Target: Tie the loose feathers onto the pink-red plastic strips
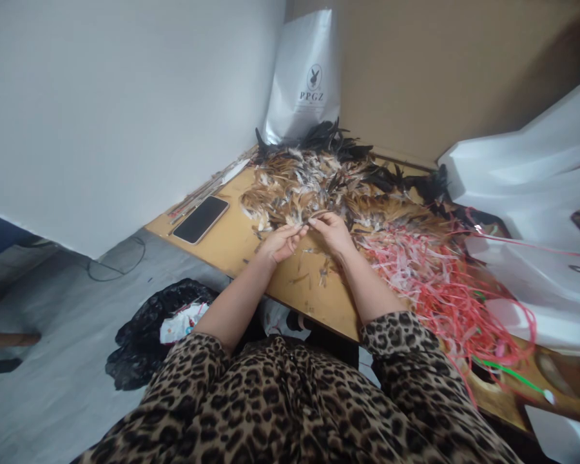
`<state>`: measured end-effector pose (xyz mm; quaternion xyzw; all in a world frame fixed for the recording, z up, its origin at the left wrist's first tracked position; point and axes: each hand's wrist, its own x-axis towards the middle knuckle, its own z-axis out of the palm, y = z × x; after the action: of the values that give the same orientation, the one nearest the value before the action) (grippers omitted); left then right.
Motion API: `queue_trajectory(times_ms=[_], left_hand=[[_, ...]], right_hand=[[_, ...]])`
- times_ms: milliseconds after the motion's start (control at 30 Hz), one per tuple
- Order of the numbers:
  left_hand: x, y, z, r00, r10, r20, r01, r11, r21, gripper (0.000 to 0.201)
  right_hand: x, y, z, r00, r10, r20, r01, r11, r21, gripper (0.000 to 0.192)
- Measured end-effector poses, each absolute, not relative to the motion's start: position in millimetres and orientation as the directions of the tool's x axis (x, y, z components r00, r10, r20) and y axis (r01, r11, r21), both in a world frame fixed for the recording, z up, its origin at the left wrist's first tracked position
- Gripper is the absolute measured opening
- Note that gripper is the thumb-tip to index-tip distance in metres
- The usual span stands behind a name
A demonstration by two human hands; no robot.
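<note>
At the centre of the frame the left hand (281, 242) and the right hand (332, 232) meet over the wooden bench (232, 241), fingertips almost touching. Both are pinched shut on a small bunch of brown feathers (312, 215) held between them, which arches from one hand's fingertips to the other's. The bunch sits at the near edge of a large heap of feathers (319, 180), brown, grey and black, spread across the middle and far part of the bench. A few loose feathers lie on the bare wood just below the hands.

To the right of the hands, a tangle of red and pink strips (430, 277) trails toward the lower right. Left of the hands a dark phone (201, 219) lies flat near the bench's edge. A silver bag (305, 71) printed PPGZ stands against the wall at upper centre. A black plastic bag (149, 328) lies on the floor at lower left. Leopard-print sleeves fill the bottom of the frame.
</note>
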<state>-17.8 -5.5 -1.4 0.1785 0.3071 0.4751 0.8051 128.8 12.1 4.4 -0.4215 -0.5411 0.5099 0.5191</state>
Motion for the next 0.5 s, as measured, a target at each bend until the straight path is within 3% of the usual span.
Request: queue_trajectory(times_ms=[300,500], left_hand=[[-19.6,-9.2,4.2,0.422,0.844,-0.331,-0.652,0.537,0.536,0.018],[-17.3,-4.5,-2.0,0.33,0.921,-0.208,-0.68,0.385,0.625,0.015]], right_hand=[[132.3,9.0,15.0,-0.135,0.959,0.251,0.035,0.258,-0.966,0.024],[128.6,10.2,11.0,-0.075,0.991,0.111,-0.061,0.107,-0.992,0.027]])
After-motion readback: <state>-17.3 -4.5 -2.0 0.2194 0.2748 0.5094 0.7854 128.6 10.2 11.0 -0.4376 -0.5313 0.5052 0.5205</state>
